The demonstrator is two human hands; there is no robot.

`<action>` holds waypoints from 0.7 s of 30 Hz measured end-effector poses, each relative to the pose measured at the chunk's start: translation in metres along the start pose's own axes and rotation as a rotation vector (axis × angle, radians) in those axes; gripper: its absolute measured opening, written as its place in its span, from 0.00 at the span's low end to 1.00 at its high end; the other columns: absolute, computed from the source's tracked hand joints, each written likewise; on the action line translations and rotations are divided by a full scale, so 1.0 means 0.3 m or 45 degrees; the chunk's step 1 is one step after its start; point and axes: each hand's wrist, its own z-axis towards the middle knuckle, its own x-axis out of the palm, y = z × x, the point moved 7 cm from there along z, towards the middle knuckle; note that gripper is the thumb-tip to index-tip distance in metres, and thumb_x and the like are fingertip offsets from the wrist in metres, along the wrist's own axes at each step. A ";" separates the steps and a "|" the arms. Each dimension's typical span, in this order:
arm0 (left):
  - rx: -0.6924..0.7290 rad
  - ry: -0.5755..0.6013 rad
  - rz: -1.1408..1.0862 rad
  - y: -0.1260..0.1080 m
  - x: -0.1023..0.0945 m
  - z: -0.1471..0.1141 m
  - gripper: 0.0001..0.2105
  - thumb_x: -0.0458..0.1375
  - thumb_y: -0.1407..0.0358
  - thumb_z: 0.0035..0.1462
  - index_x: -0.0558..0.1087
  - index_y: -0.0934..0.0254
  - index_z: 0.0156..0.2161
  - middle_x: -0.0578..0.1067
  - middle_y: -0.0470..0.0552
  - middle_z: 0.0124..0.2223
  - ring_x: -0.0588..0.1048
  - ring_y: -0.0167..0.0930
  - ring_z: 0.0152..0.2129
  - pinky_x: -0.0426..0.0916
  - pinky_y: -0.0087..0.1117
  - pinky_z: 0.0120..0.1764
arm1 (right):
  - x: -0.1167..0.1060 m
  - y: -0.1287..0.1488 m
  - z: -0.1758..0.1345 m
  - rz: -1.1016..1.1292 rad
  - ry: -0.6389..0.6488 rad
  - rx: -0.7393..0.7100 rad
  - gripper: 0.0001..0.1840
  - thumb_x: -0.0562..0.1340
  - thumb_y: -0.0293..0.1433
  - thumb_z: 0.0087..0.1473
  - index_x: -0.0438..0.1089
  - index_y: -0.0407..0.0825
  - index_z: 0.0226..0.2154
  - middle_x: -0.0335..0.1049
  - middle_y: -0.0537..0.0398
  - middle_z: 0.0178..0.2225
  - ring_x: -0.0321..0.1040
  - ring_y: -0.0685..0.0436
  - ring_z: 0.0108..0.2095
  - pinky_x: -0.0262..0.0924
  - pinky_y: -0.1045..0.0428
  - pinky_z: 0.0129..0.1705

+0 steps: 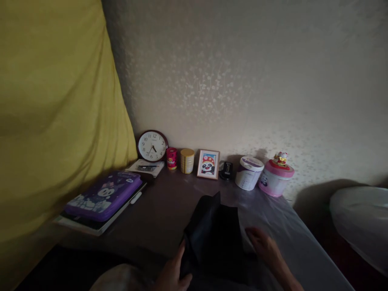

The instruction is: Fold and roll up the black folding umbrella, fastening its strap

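Observation:
A black, soft-looking folded item, perhaps a cloth or a flat bag, is at the front middle of the table, one flap sticking up. Its exact kind is too dark to make out. My left hand grips its lower left edge, thumb on top. Just right of the black item is my right hand, its fingers curled together; whatever they may hold is hidden in shadow.
On the grey-covered table, a purple case lies on books at left. Along the wall stand a clock, a red can, a yellow-lidded can, a framed panda picture and two tubs. A yellow curtain hangs left.

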 end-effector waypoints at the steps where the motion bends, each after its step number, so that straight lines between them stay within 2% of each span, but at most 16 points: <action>1: -0.033 0.018 -0.011 0.009 0.003 -0.001 0.37 0.54 0.66 0.46 0.49 0.70 0.62 0.63 0.60 0.58 0.59 0.39 0.57 0.54 0.37 0.57 | -0.020 0.034 0.031 0.015 -0.079 -0.048 0.15 0.59 0.44 0.43 0.74 0.51 0.28 0.75 0.49 0.31 0.72 0.38 0.33 0.64 0.47 0.37; 3: -0.065 0.011 -0.011 0.019 0.001 -0.002 0.37 0.54 0.65 0.47 0.49 0.72 0.62 0.63 0.62 0.58 0.60 0.39 0.56 0.55 0.37 0.57 | -0.032 0.113 0.090 0.027 -0.138 -0.165 0.16 0.58 0.43 0.46 0.73 0.51 0.32 0.75 0.49 0.35 0.71 0.39 0.36 0.64 0.46 0.40; 6: 0.007 -0.041 -0.036 0.005 -0.011 -0.005 0.38 0.54 0.68 0.45 0.48 0.72 0.62 0.61 0.60 0.59 0.59 0.37 0.57 0.53 0.34 0.57 | 0.006 0.227 0.160 0.075 -0.072 -0.332 0.15 0.58 0.40 0.47 0.71 0.51 0.36 0.74 0.50 0.36 0.71 0.40 0.36 0.65 0.46 0.41; 10: 0.072 0.020 -0.110 -0.032 -0.014 -0.025 0.40 0.52 0.73 0.44 0.42 0.67 0.64 0.65 0.54 0.57 0.62 0.33 0.55 0.57 0.31 0.55 | 0.101 0.316 0.221 0.118 0.175 -0.447 0.19 0.57 0.35 0.47 0.66 0.51 0.44 0.72 0.54 0.34 0.71 0.46 0.34 0.66 0.49 0.38; 14: -0.008 0.089 -0.061 -0.051 -0.023 -0.046 0.39 0.51 0.72 0.47 0.40 0.68 0.64 0.67 0.55 0.56 0.66 0.33 0.52 0.59 0.31 0.53 | 0.162 0.320 0.275 0.209 0.373 -0.350 0.24 0.58 0.32 0.46 0.63 0.51 0.48 0.70 0.58 0.30 0.67 0.51 0.26 0.65 0.52 0.32; 19: -0.058 0.144 -0.012 -0.064 -0.028 -0.057 0.38 0.50 0.70 0.50 0.39 0.70 0.64 0.68 0.57 0.55 0.67 0.33 0.51 0.60 0.31 0.52 | 0.207 0.304 0.317 0.378 0.597 -0.216 0.15 0.62 0.36 0.44 0.68 0.48 0.36 0.69 0.58 0.27 0.65 0.52 0.25 0.62 0.54 0.29; 21: -0.056 0.133 -0.004 -0.066 -0.030 -0.060 0.37 0.50 0.69 0.50 0.38 0.70 0.64 0.68 0.58 0.55 0.67 0.34 0.51 0.60 0.32 0.51 | 0.218 0.296 0.330 0.394 0.630 -0.178 0.17 0.63 0.40 0.43 0.68 0.48 0.35 0.69 0.57 0.30 0.65 0.52 0.25 0.62 0.55 0.28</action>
